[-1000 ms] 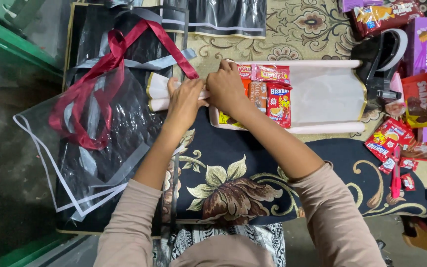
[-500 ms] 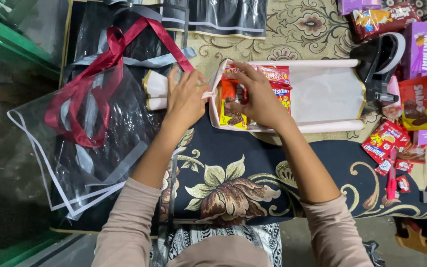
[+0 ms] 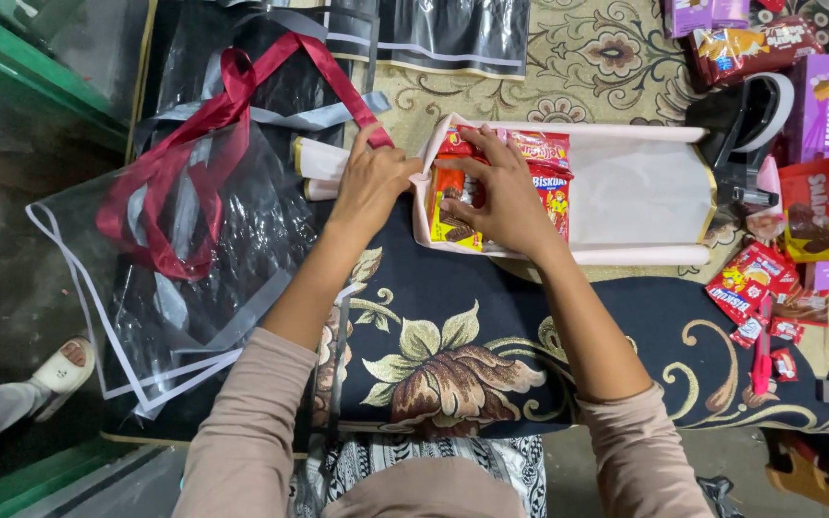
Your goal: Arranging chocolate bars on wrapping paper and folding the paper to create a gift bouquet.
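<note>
Patterned floral carpet (image 3: 453, 364) covers the floor where the person sits. Lying flat on it is a pale pink paper bag (image 3: 645, 192), its mouth facing the hands. Red and orange snack packets (image 3: 539, 158) sit just inside that mouth. The right hand (image 3: 506, 197) lies spread over the packets, fingers loosely open and pressing on them rather than gripping. The left hand (image 3: 371, 182) is curled at the bag's left rim, thumb and fingers pinching the edge. Left of it lie clear plastic bags (image 3: 194, 249) with a dark red ribbon (image 3: 213, 125). More sweet packets (image 3: 769, 288) lie scattered at right
</note>
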